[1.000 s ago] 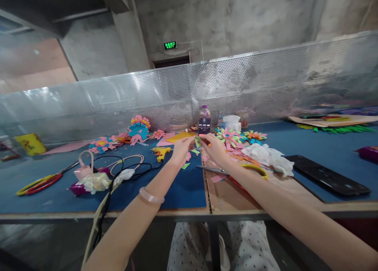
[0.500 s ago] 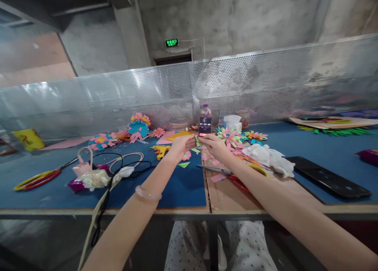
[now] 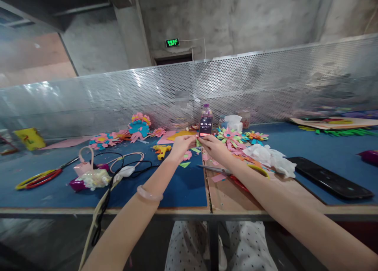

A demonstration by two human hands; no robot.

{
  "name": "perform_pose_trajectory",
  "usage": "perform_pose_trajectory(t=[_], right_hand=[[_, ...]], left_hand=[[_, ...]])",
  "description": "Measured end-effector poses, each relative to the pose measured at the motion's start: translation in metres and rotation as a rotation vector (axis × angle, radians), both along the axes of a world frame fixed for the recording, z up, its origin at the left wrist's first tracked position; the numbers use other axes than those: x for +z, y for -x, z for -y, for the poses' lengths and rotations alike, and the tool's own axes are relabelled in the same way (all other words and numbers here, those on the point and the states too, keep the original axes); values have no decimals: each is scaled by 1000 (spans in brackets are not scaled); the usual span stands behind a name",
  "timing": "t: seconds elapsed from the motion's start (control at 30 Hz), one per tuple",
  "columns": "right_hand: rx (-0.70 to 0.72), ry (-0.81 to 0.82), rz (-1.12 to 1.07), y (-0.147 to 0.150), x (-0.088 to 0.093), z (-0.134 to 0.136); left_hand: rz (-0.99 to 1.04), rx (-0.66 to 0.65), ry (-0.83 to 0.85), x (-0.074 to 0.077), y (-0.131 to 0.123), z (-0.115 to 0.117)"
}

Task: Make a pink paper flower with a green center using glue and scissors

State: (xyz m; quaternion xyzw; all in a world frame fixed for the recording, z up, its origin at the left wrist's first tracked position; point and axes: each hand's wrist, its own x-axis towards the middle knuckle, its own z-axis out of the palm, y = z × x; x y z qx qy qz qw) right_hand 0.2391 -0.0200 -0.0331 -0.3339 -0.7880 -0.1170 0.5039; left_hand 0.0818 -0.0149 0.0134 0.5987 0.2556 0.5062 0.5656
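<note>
My left hand (image 3: 183, 146) and my right hand (image 3: 213, 146) meet fingertip to fingertip over the middle of the table. Between them they pinch a small piece of green paper (image 3: 198, 142), mostly hidden by the fingers. Just below lie a green paper triangle (image 3: 184, 164) and a pink paper flower (image 3: 187, 155). A yellow glue gun (image 3: 161, 151) rests left of my left hand. Scissors with red and yellow handles (image 3: 256, 170) lie partly under my right forearm. Behind the hands a phone (image 3: 206, 126) showing a timer leans upright on a bottle.
Paper flowers (image 3: 138, 128) stand at the back left, others (image 3: 232, 136) at the back right. Cables (image 3: 102, 203) cross the left front edge. Crumpled tissue (image 3: 270, 157) and a black phone (image 3: 330, 177) lie to the right. More scissors (image 3: 45, 177) are at far left.
The green paper between the fingertips shows less than before, and the fingers have shifted slightly. Otherwise the view has only moved a little.
</note>
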Motion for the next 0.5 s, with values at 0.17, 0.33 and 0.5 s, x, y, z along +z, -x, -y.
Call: perform_pose_trajectory(t=[0.17, 0.33, 0.5], right_hand=[[-4, 131, -206, 10, 5, 10], [61, 343, -424, 15, 8, 13], [182, 493, -555, 13, 7, 7]], left_hand=[[-16, 53, -23, 0, 0, 1], [-28, 100, -37, -2, 0, -1], [-42, 92, -26, -7, -1, -4]])
